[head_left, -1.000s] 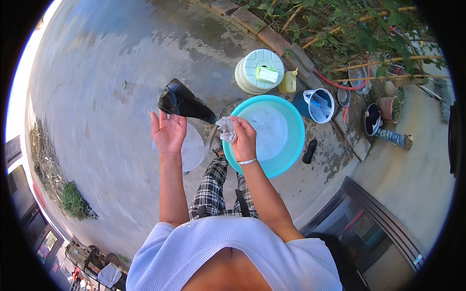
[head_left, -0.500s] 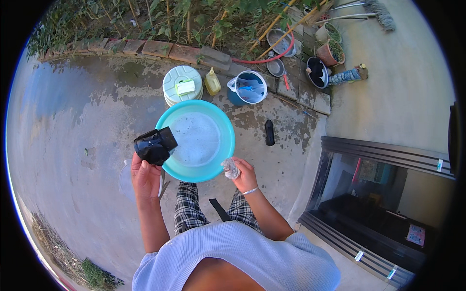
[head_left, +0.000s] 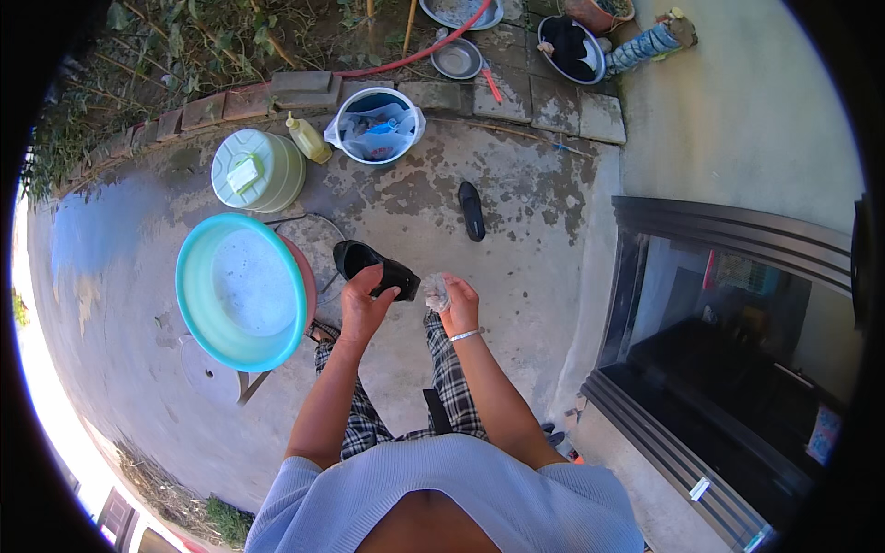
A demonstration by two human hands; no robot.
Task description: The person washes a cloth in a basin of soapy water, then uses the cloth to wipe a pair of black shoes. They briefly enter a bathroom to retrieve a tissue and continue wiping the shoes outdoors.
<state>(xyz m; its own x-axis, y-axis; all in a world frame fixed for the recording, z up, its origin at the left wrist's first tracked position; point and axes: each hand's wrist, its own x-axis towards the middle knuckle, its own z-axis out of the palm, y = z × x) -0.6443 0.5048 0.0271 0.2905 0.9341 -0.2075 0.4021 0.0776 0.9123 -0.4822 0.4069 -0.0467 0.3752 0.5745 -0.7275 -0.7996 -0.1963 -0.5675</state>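
My left hand (head_left: pixel 363 309) grips a black shoe (head_left: pixel 361 260) in front of my body, its opening showing. Closed around a crumpled greyish-white wad (head_left: pixel 437 293), my right hand (head_left: pixel 458 307) is close beside the shoe's end. Whether the wad is a scrubber or thin plastic I cannot make out. Another black shoe (head_left: pixel 471 211) lies on the concrete ahead. To my left stands a turquoise basin (head_left: pixel 188 269) of sudsy water, raised off the ground on something reddish.
Beyond the basin are a lidded pale-green bucket (head_left: pixel 277 175), a yellowish bottle (head_left: pixel 310 140) and a bag-lined bucket (head_left: pixel 410 147). A brick edging (head_left: pixel 203 111) borders the plants. A bowl with dark cloth (head_left: pixel 590 72) sits far right, near a dark-framed window (head_left: pixel 728 226).
I have turned to the right, so the basin now sits farther left. My left hand has brought the shoe from beside the basin over to my right hand.
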